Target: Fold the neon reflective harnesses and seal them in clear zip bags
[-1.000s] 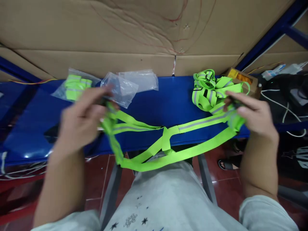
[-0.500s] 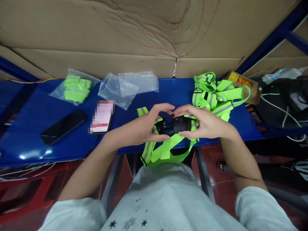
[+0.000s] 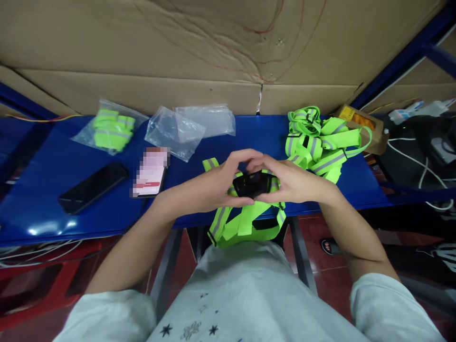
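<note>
A black side-release buckle [image 3: 252, 184] on a lime-green reflective strap [image 3: 245, 224] is between my two hands at the table's front edge. My left hand [image 3: 228, 183] curls round the buckle's left end, thumb below and fingers above. From the other side my right hand [image 3: 281, 179] grips its right end in the same way. The two buckle halves are together, with no gap showing. Below the hands the strap hangs in loops over the edge, towards my shirt. Part of the buckle is hidden by the fingers.
On the blue table [image 3: 249, 135], more green reflective straps [image 3: 320, 142] are heaped at right beside a small cardboard box [image 3: 377, 137]. Clear plastic bags [image 3: 192, 128], a bagged green strap [image 3: 114, 130], a lit phone [image 3: 151, 171] and a black phone [image 3: 93, 187] lie at left.
My right hand has moved left, bringing its buckle half against the left half. The gap and prongs seen between them before are gone.
</note>
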`<state>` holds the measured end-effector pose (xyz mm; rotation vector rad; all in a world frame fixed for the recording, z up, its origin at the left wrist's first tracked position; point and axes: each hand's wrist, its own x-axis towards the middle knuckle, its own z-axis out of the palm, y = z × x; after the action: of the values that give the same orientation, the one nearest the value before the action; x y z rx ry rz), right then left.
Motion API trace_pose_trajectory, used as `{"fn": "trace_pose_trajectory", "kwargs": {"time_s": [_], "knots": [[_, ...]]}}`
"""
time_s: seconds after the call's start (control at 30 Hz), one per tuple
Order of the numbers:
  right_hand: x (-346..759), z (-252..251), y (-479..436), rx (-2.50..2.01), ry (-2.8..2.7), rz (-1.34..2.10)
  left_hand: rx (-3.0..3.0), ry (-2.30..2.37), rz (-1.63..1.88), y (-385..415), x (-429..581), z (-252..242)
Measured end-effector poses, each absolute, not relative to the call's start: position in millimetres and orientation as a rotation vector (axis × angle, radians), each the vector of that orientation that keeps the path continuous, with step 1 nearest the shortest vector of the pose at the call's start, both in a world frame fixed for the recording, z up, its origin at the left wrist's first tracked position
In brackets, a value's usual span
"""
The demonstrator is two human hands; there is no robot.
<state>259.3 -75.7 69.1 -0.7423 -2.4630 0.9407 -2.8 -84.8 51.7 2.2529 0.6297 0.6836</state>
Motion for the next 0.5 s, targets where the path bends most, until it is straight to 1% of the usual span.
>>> {"fn": "trace_pose_trajectory", "kwargs": {"time_s": [0.23, 0.5], "knots": [[276.6, 79.3, -65.5, -0.792, -2.307, 1.008, 2.146, 0.676, 0.749, -79.4, -18.1, 60.9], [259.7, 78.3, -66.2, -0.766, -2.456, 1.019, 2.12, 0.659, 0.74, -77.8, -3.9, 57.1]]}}
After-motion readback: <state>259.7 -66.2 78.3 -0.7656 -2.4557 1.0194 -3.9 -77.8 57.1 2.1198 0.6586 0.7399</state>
